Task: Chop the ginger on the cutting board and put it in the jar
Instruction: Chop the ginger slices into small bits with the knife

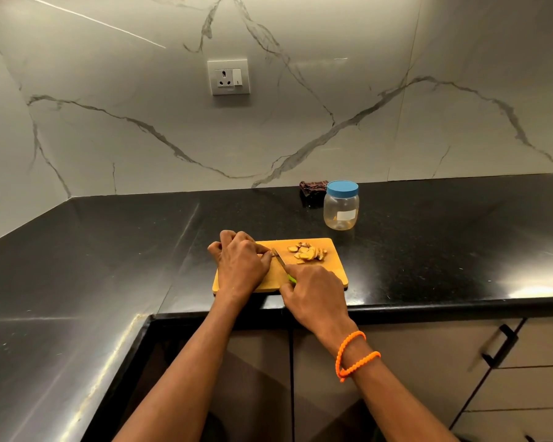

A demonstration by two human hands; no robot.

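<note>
A wooden cutting board [332,269] lies near the front edge of the black counter. Several ginger slices [307,252] sit in a loose pile on its far right part. My right hand [315,291] grips a knife [279,258] by its green handle, the blade pointing toward the far left. My left hand [241,263] rests on the board's left side with curled fingers beside the blade; whatever lies under them is hidden. A clear plastic jar [341,208] with a blue lid stands behind the board, lid on.
A dark folded cloth [312,187] lies behind the jar by the marble wall. A wall socket [229,77] is above. The black counter [109,250] turns a corner at the left. Cabinet drawers with a black handle [500,346] are below on the right.
</note>
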